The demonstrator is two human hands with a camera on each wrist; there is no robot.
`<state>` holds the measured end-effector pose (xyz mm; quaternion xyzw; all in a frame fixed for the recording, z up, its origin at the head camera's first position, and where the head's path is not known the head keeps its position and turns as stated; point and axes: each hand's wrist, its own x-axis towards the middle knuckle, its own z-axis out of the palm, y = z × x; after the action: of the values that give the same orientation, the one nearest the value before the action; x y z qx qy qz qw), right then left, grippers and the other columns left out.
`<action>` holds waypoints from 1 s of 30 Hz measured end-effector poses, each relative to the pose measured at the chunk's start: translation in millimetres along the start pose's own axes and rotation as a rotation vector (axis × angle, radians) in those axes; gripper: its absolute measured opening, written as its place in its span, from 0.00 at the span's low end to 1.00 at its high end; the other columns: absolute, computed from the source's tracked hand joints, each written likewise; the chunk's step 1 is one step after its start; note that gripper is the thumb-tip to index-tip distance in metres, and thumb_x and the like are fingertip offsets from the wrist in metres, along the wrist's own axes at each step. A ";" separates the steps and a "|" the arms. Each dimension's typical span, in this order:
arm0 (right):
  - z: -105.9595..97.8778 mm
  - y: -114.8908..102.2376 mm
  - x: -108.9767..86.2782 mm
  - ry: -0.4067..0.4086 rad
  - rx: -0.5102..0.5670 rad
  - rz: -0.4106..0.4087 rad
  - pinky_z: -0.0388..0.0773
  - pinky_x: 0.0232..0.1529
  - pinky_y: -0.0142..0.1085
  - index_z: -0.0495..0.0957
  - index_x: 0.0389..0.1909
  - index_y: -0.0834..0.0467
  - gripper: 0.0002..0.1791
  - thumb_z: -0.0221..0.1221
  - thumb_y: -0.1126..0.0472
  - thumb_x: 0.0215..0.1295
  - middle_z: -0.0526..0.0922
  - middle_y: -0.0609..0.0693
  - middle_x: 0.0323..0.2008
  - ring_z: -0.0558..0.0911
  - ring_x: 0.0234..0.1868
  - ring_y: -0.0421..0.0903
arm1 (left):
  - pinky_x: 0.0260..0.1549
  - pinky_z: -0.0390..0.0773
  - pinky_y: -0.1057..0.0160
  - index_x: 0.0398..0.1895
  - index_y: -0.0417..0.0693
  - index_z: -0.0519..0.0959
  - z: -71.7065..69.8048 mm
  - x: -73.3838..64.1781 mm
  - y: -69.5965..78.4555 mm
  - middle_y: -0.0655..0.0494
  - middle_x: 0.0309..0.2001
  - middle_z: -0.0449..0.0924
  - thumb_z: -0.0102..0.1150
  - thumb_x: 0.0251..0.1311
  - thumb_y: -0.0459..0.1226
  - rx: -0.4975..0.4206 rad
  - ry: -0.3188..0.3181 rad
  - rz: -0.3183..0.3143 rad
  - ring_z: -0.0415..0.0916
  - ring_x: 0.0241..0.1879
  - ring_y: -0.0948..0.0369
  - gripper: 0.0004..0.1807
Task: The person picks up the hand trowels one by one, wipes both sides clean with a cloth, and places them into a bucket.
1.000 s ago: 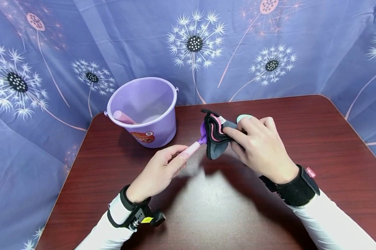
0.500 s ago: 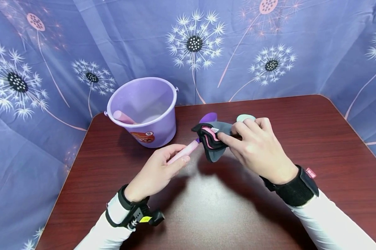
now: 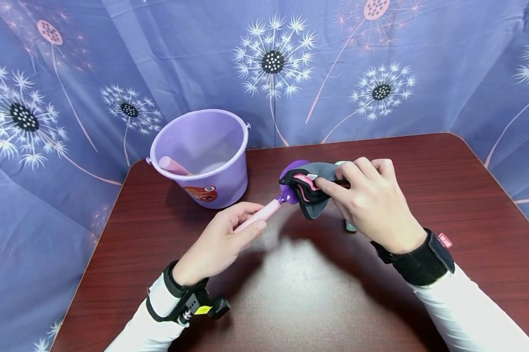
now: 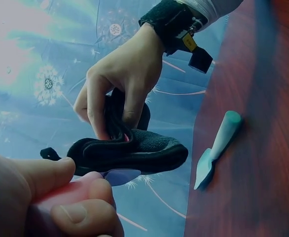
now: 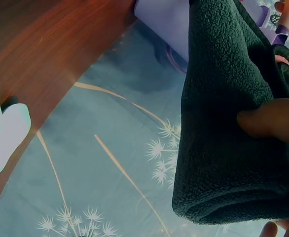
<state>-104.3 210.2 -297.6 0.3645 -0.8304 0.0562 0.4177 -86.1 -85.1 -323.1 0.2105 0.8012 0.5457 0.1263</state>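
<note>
My left hand (image 3: 218,244) grips the pink handle (image 3: 266,211) of a toy shovel, its thumb along the top. The shovel's purple blade (image 3: 289,194) points away and is partly covered by a folded cloth (image 3: 319,170). That cloth is fuzzy dark grey with black edging and some pink. Pinched between thumb and fingers of my right hand (image 3: 372,203), it lies against the blade. In the left wrist view the blade (image 4: 122,177) shows just beneath the cloth's black edge. The right wrist view is largely filled by the cloth's fuzzy side (image 5: 223,98).
A purple bucket (image 3: 229,188) stands at the back left, a pink handle (image 3: 172,165) leaning inside it. A mint green toy shovel (image 4: 227,131) lies on the red-brown table (image 3: 458,195), mostly hidden behind my right hand in the head view. A blue dandelion-print curtain (image 3: 216,63) hangs behind.
The cloth first moves left and down toward the handle, then back right and up with my right hand, uncovering more of the purple blade. My left hand stays nearly in place, holding the shovel.
</note>
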 end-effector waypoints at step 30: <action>0.9 14.6 -9.0 -0.010 -0.039 0.118 0.59 0.32 0.56 0.82 0.45 0.56 0.16 0.46 0.65 0.67 0.71 0.56 0.30 0.68 0.29 0.57 | 0.23 0.67 0.66 0.56 0.53 0.78 -2.2 -3.4 6.9 0.56 0.33 0.79 0.59 0.69 0.43 0.011 -0.022 0.069 0.69 0.26 0.59 0.15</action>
<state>-111.0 225.5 -301.7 0.3071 -0.8533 0.0628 0.4166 -82.7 -86.3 -316.0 0.2446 0.7950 0.5430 0.1154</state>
